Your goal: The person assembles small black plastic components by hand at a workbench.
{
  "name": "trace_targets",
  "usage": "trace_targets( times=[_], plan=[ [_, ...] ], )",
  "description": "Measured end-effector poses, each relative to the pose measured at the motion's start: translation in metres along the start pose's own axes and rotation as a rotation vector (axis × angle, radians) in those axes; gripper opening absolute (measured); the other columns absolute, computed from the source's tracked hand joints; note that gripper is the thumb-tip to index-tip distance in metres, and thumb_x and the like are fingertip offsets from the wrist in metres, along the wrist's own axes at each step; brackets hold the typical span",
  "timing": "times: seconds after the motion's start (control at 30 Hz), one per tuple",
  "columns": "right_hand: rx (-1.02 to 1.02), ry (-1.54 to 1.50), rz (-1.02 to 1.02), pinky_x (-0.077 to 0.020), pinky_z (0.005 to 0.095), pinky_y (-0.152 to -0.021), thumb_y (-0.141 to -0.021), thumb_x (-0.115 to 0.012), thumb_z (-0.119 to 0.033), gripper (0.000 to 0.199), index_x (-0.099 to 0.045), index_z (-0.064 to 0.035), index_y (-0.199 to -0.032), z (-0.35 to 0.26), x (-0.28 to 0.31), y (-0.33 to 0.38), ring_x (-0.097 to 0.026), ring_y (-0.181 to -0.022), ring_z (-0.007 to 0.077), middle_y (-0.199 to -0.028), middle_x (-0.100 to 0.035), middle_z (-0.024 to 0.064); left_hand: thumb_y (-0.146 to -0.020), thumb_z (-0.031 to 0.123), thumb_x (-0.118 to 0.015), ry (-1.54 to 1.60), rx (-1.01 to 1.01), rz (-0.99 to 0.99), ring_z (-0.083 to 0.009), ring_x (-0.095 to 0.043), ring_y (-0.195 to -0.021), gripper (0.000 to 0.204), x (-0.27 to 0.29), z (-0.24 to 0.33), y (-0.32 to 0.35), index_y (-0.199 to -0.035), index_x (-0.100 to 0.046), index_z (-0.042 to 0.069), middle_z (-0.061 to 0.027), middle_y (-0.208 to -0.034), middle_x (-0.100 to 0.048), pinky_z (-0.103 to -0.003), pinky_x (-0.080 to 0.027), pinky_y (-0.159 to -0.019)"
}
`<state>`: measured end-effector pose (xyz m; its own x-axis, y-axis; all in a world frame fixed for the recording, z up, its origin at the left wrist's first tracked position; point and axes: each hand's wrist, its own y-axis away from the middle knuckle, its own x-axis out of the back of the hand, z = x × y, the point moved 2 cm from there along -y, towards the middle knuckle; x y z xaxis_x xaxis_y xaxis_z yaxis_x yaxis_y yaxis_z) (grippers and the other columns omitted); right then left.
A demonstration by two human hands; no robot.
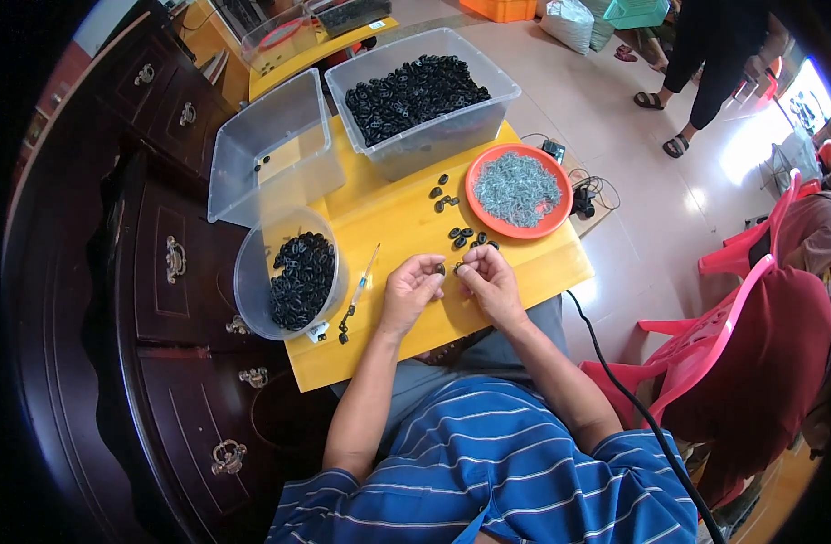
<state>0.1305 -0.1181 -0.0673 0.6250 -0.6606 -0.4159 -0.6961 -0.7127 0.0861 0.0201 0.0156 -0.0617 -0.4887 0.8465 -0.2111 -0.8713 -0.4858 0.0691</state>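
On yellow table (406,227): left hand (409,290) and right hand (490,283) together, fingertips pinched on one small black part (441,269). Beside them: one orange plate (477,205) of metal springs, one syringe (364,276), three clear tubs, two holding black parts.

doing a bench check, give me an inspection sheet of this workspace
surface: yellow table, bare at its near edge
job's things: small black part pinched between left hand and right hand; loose black parts
clutter: big bin of black parts, round tub, nearly bare bin, orange plate of metal bits, thin tool
grippers: both hands closed on the part
cables: black cable off the table's right side
surroundings: dark cabinet, red chairs, a person standing
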Motion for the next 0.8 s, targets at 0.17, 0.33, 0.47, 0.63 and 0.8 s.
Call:
trace_targets(
  times=[0.17,0.33,0.47,0.63,0.8],
  plan=[
    [-0.027,0.037,-0.072,-0.0471,0.0203,-0.063,-0.095,-0.064,-0.003,0.016,-0.053,-0.0055,-0.106,-0.0019,0.0017,-0.0015,-0.056,-0.072,0.0037,-0.084,-0.058,-0.0035,-0.096,0.001,-0.063,-0.025,-0.012,0.003,-0.0042,-0.06,-0.076,0.027,-0.0002,-0.0045,0.0011,-0.123,-0.063,0.0,-0.0002,-0.102,-0.067,-0.021,-0.052,-0.069],
    [-0.022,0.088,-0.08,-0.0465,0.0198,-0.063,-0.094,-0.064,-0.002,0.016,-0.054,-0.0051,-0.105,0.0025,0.0043,-0.0025,-0.055,-0.073,0.0034,-0.084,-0.058,-0.0036,-0.095,0.0,-0.063,-0.029,-0.025,0.015,-0.004,-0.06,-0.076,0.031,-0.0016,-0.0039,0.0023,-0.126,-0.064,0.0,-0.0004,-0.103,-0.068,-0.021,-0.053,-0.071],
    [-0.021,0.101,-0.084,-0.0463,0.0198,-0.064,-0.093,-0.064,-0.001,0.016,-0.054,-0.0048,-0.105,0.0012,0.0024,-0.0015,-0.055,-0.073,0.0032,-0.085,-0.058,-0.0033,-0.094,-0.001,-0.063,-0.081,-0.039,0.001,-0.0035,-0.06,-0.077,0.032,0.0003,-0.0071,0.0032,-0.126,-0.064,0.0,0.0002,-0.101,-0.068,-0.02,-0.053,-0.072],
    [-0.033,0.118,-0.072,-0.0469,0.02,-0.064,-0.092,-0.064,-0.001,0.017,-0.054,-0.0046,-0.106,0.0005,0.0031,-0.0015,-0.055,-0.073,0.0035,-0.085,-0.058,-0.003,-0.096,0.002,-0.063,-0.109,-0.044,-0.003,-0.0039,-0.062,-0.084,0.031,-0.0007,-0.0058,0.0047,-0.127,-0.064,0.001,0.0002,-0.107,-0.065,-0.022,-0.055,-0.075],
    [-0.055,0.113,-0.063,-0.0473,0.02,-0.064,-0.092,-0.064,-0.001,0.018,-0.055,-0.0044,-0.106,0.0008,0.0038,-0.0017,-0.055,-0.073,0.0033,-0.085,-0.058,-0.0027,-0.095,0.0,-0.062,-0.097,-0.053,-0.002,-0.0037,-0.06,-0.08,0.031,-0.0022,-0.005,0.0052,-0.127,-0.064,0.001,0.0003,-0.103,-0.067,-0.021,-0.054,-0.073]
  ],
)
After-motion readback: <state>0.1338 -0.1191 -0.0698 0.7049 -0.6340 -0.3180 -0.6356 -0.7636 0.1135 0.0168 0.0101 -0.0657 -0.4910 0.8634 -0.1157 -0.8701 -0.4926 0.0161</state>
